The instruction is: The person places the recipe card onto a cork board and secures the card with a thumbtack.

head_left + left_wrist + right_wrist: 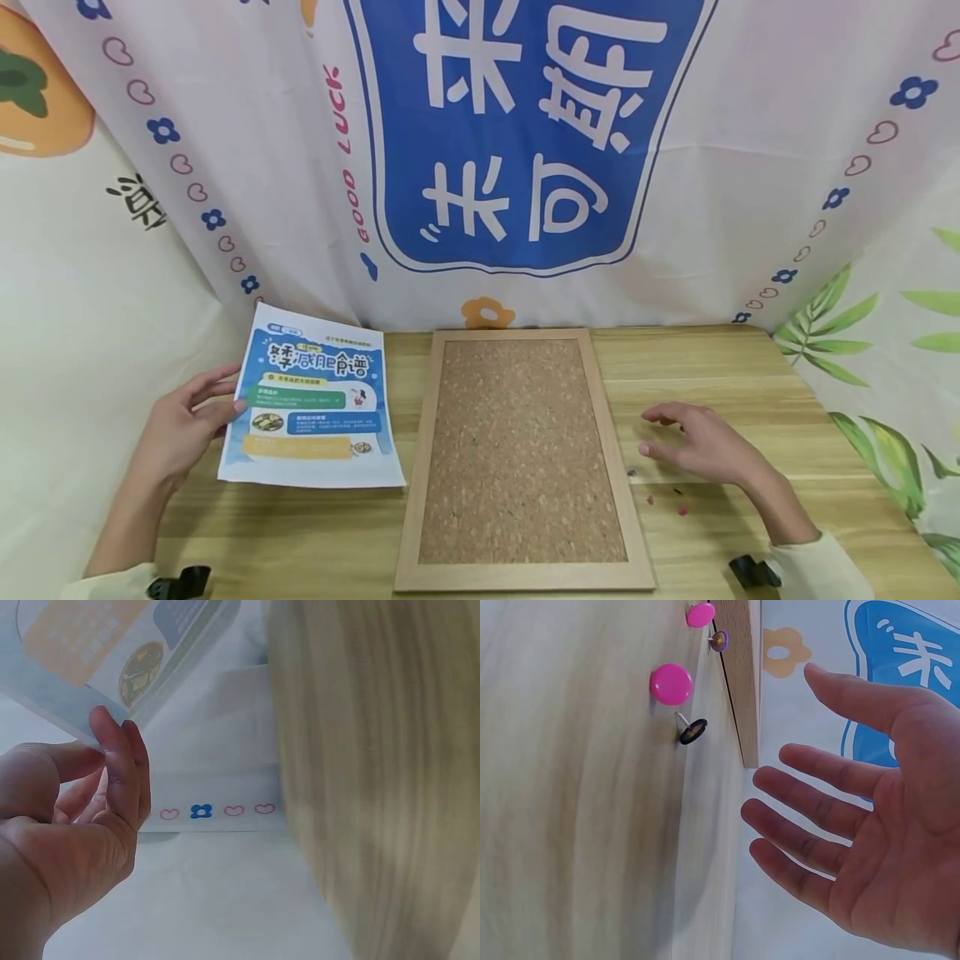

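We pinch the thin, rectangular printed sheet (318, 421) by its left edge in our left hand (178, 429), left of the wood-framed, speckled cork board (522, 450). Our right hand (705, 443) is spread above the wood-grain worktop (690, 362) near round-headed pins (671, 684).

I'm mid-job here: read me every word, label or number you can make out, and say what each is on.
"减肥食谱": headline on the printed sheet; the stylised lettering before it is unclear.
"GOOD LUCK": pink, on the hanging cloth.
"未来可期": white, sideways, on its blue panel.
Too small or blurred: the sheet's finer print.
Unclear: black lettering on the side cloth.
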Demonstrator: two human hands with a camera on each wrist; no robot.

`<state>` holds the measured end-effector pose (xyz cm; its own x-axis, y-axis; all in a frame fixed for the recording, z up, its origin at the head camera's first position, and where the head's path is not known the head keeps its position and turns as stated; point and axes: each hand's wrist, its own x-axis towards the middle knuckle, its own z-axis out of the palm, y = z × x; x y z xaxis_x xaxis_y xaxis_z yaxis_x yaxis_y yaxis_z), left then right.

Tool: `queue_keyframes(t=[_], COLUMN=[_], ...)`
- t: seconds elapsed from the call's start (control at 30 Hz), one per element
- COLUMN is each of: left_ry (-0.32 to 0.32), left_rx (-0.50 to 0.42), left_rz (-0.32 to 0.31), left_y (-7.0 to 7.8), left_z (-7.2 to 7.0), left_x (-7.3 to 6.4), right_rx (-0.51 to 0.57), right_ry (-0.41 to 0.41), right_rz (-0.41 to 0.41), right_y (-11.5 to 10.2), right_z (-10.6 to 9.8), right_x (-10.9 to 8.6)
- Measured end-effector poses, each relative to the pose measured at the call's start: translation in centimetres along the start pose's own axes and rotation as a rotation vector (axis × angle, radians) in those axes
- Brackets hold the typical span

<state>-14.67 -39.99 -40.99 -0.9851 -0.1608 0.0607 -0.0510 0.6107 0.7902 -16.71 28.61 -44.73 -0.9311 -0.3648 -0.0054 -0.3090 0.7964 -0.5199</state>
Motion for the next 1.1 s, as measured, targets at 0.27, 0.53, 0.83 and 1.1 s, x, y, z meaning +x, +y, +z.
queue_keyframes(t=[0.27,0.53,0.83,1.1], left_ry=[0.032,0.057,0.051,0.003], left_rx=[-0.033,-0.067,-0.173,-0.244], left_rz=[0.024,0.056,0.088,0.092], left_y=[1.5,2.9,4.1,5.2], left_z=[0.0,0.3,1.9,4.4], left_x=[-0.2,0.1,0.5,1.1], right_rx=[-0.006,0.009,0.017,0.018], right_ry=[0.009,-0.003,-0.008,-0.012], right_rz=[-0.009,-0.005,-0.006,-0.011], right_y=[0.0,0.1,0.1,0.6], right_z=[-0.1,0.0,0.1,0.3], right_x=[-0.1,-0.1,-0.4,-1.0])
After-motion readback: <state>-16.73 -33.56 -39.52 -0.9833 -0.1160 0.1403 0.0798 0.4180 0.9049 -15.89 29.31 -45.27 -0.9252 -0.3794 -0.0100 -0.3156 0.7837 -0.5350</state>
